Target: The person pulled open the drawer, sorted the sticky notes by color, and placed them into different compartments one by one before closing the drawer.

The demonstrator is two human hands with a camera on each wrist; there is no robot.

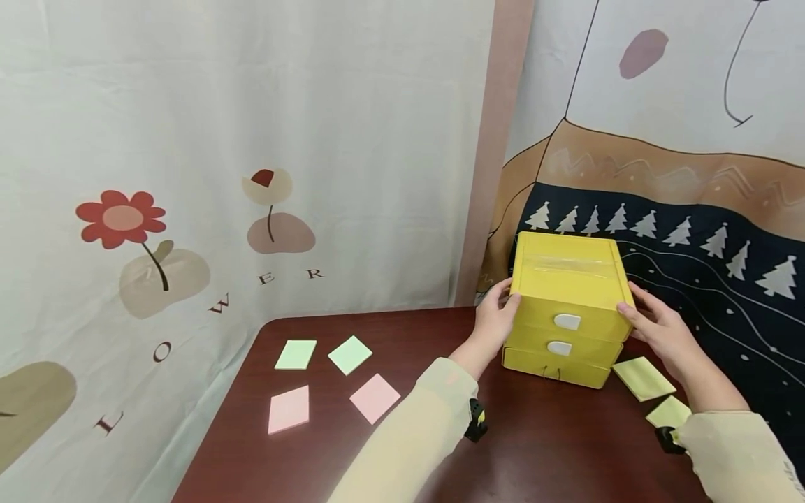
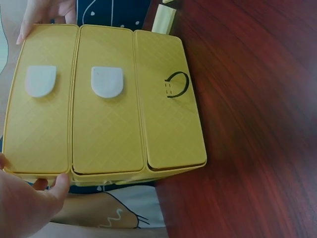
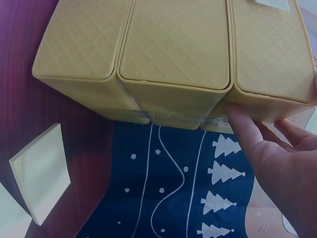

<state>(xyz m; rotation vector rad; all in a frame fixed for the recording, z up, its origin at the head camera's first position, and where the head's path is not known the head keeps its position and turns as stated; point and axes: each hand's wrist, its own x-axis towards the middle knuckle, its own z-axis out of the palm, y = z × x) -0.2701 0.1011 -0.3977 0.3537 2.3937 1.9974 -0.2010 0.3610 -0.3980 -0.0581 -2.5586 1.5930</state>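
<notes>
- My left hand [image 1: 493, 321] grips the left side of the yellow drawer box [image 1: 566, 279], thumb near the front edge, fingers bent against the side.
- My right hand [image 1: 666, 332] holds the opposite side, thumb at the upper front edge, other fingers reaching along the side.
- The box stands between my two hands, toward the back right of the dark red table [image 1: 534, 447]; I can't tell whether its whole base touches the tabletop.
- Its front has three drawers: the upper two carry a white tab each [image 1: 567, 321] [image 1: 559, 348], the lowest a thin black loop [image 2: 188, 83].
- Clear tape [image 1: 569, 263] runs across the top.
- Just right of the box lie two pale yellow note pads [image 1: 644, 378] [image 1: 669, 412], near my right wrist.
- Well off to my left are two green notes [image 1: 295, 355] [image 1: 350, 355], with two pink notes [image 1: 289, 410] [image 1: 374, 399] nearer me.
- Behind the box hangs navy cloth with white trees [image 1: 679, 232]; left of it, a pale flower-print curtain [image 1: 377, 140].
</notes>
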